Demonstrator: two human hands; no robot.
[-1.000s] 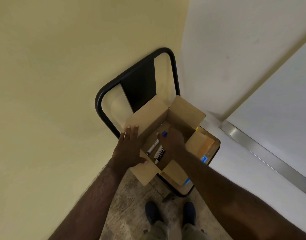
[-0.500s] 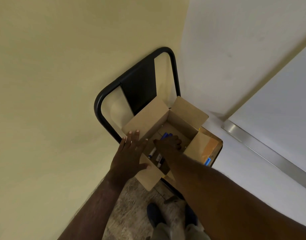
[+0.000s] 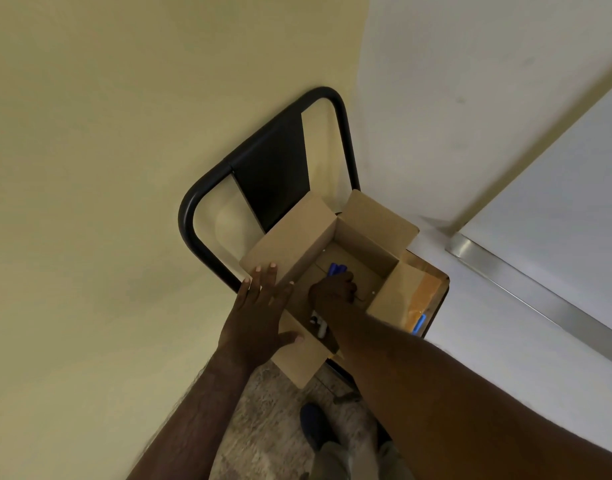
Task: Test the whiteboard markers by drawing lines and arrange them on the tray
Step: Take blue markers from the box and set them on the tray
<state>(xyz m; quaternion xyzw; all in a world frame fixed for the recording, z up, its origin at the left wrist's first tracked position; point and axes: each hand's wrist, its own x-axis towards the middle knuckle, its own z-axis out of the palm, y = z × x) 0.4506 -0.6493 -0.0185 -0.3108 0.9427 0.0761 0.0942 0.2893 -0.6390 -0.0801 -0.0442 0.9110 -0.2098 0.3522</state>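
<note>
An open cardboard box is seen resting on a chair in the corner, and the whiteboard markers lie on its floor. The left hand is laid flat, fingers straight, on the box's near-left flap, which is pressed outward. The right hand is reached down into the box with its fingers curled over the markers; blue caps are seen poking out just past the fingertips, and pale barrel ends show beside the wrist. Whether a marker is actually enclosed in that grip cannot be told, since the fingers are hidden under the back of the hand. The markers are judged to be light, stiff plastic cylinders with smooth barrels, liable to roll and to slip against each other; they would best be taken across the mid-barrel rather than by the cap, which could pull off. Their long axes appear to run roughly from the near-left corner of the box toward its far-right, with the blue caps pointing away from the person. A whiteboard with a metal ledge is seen to the right, well apart from the box.
</note>
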